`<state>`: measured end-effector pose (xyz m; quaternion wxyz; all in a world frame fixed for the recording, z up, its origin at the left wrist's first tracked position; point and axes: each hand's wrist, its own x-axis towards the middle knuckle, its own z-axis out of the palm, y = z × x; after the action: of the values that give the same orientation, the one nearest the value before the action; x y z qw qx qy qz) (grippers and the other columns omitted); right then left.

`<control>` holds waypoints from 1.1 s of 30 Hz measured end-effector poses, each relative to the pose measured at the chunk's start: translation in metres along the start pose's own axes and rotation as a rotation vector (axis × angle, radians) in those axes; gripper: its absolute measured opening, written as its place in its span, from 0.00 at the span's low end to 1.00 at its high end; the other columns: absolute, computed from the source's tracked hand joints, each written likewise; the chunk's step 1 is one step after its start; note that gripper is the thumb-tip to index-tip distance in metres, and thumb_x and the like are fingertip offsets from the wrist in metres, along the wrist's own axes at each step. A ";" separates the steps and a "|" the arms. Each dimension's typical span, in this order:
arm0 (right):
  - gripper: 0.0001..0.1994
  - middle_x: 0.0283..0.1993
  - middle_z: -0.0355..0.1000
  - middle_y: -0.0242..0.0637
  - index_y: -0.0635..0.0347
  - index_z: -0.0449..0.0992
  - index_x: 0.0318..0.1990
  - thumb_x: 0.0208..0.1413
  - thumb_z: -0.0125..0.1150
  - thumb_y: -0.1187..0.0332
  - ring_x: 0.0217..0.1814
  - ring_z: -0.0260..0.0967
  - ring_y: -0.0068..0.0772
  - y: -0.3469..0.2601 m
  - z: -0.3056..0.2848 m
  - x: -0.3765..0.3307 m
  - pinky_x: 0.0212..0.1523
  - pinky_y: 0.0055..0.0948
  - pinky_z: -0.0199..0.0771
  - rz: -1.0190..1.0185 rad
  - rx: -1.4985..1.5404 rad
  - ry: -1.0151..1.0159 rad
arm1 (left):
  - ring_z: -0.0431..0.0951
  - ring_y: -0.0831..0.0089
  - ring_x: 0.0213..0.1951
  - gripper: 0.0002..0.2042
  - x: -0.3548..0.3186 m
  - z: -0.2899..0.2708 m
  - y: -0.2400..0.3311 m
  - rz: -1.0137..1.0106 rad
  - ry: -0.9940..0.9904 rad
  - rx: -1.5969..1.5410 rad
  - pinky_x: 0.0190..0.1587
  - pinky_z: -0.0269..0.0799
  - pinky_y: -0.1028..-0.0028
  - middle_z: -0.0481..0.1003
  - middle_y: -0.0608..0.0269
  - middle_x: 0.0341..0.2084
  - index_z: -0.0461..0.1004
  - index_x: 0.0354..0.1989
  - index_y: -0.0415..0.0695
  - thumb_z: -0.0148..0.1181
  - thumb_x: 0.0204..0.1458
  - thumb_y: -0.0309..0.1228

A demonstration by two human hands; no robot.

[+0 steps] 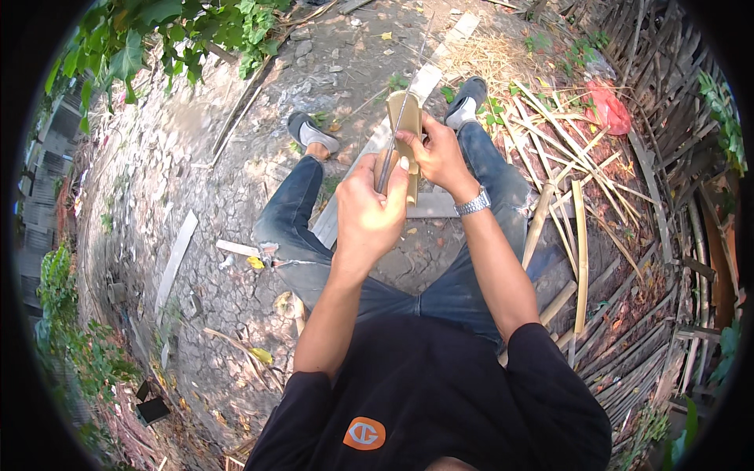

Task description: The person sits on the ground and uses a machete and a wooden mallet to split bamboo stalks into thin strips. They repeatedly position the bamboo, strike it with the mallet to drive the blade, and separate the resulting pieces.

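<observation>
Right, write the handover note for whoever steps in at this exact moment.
Left hand: closed on the handle of a long thin blade, held upright.
Right hand: gripping a short bamboo piece against that blade.
Blade sits in the piece's top end; how far it has split cannot be told.
Cut bamboo strips lie on the ground to the right; a flat board lies to the left.

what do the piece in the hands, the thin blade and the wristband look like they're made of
The piece held in the right hand looks like split bamboo: pale tan, matte, flat-sided like the slats lying nearby. The blade gripped by the left hand seems to be metal: thin, grey, with a dull sheen. The wristband looks like polished steel links, silvery and bright.
</observation>
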<state>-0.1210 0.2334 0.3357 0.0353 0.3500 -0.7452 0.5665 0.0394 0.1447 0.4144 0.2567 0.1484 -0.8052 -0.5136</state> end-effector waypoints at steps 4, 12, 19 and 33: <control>0.16 0.39 0.81 0.53 0.62 0.79 0.51 0.59 0.65 0.63 0.43 0.81 0.54 -0.009 -0.001 0.002 0.43 0.41 0.77 0.098 -0.003 -0.021 | 0.74 0.71 0.18 0.13 0.002 0.000 -0.002 -0.004 0.010 0.003 0.25 0.69 0.67 0.75 0.55 0.16 0.76 0.34 0.33 0.62 0.61 0.34; 0.26 0.50 0.80 0.51 0.62 0.74 0.59 0.56 0.71 0.61 0.52 0.80 0.49 -0.007 -0.014 -0.002 0.51 0.40 0.78 0.025 -0.044 0.008 | 0.65 0.84 0.17 0.14 0.014 0.010 -0.016 0.039 -0.039 0.032 0.21 0.60 0.76 0.69 0.71 0.17 0.76 0.38 0.36 0.59 0.65 0.37; 0.23 0.55 0.78 0.48 0.62 0.74 0.59 0.60 0.70 0.61 0.54 0.79 0.38 0.086 -0.106 -0.104 0.52 0.37 0.78 0.381 -0.117 0.654 | 0.66 0.80 0.20 0.14 0.021 0.007 -0.022 -0.072 -0.041 -0.051 0.25 0.63 0.71 0.69 0.67 0.16 0.75 0.32 0.36 0.58 0.65 0.35; 0.30 0.57 0.71 0.59 0.68 0.71 0.55 0.47 0.74 0.61 0.59 0.72 0.58 0.264 -0.084 -0.450 0.60 0.47 0.72 1.237 -0.645 0.573 | 0.65 0.86 0.19 0.17 0.034 -0.013 -0.027 -0.177 -0.178 -0.094 0.22 0.62 0.76 0.65 0.75 0.15 0.70 0.26 0.42 0.57 0.67 0.38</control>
<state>0.0399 0.5533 -0.0529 0.0040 -0.3208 -0.8965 0.3056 0.0181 0.1062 0.4035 0.1447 0.1604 -0.7835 -0.5826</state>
